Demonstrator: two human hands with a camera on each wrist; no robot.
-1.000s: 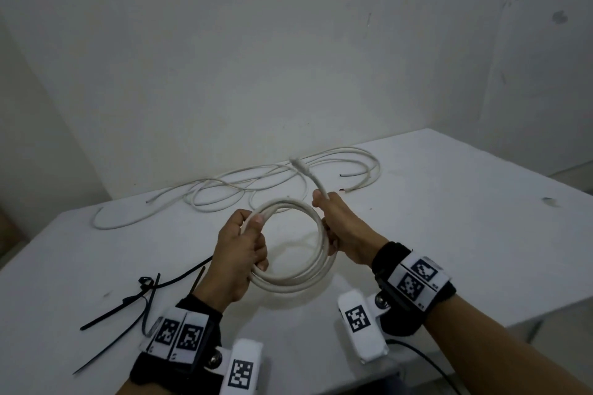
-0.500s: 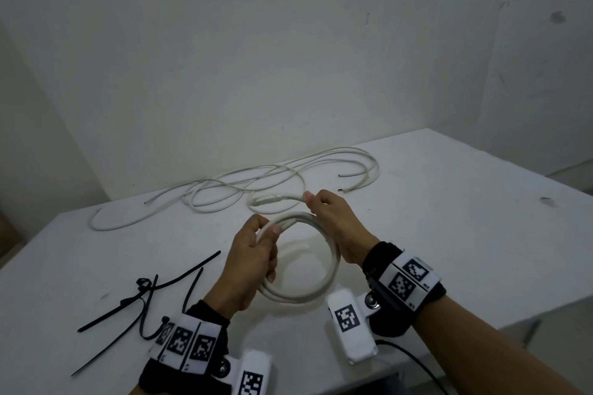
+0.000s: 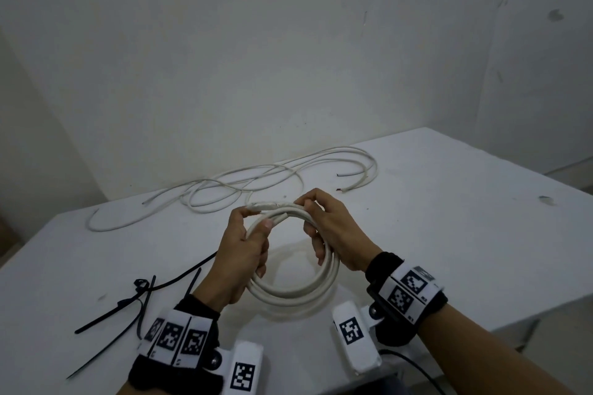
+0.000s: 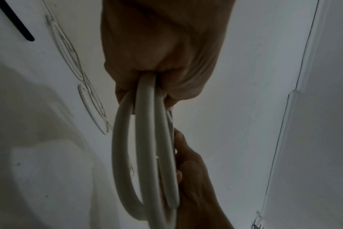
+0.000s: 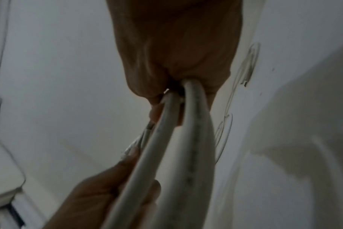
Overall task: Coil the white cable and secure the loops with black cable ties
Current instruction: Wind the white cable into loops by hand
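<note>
Head view: the thick, smooth, round-section white cable [image 3: 290,290] formed a circular coil of several loops, held just above the matte white table [image 3: 449,218]. The left hand [image 3: 239,261] gripped the coil's left arc, fingers curled round the loops and thumb pressed on top. The right hand [image 3: 335,234] gripped the upper-right arc, fingertips pinching the taped free end [image 3: 268,206] against the top of the coil. Half a second earlier that end stood clear above the coil; it now lay flat along the loops, and the two hands had closed toward each other. Thin, flat black cable ties [image 3: 128,305] lay loose on the table left of the left wrist. Thinner white wires [image 3: 244,186] lay tangled near the wall, well apart from the coil.

Left wrist view: three parallel loops of the white cable [image 4: 147,147] emerged from the closed left hand [image 4: 162,51]; the right hand [image 4: 194,178] touched the coil's far side.

Right wrist view: the loops [image 5: 186,139] emerged from the closed right hand [image 5: 176,46]; the left hand [image 5: 108,190], blurred, clasped them below.
</note>
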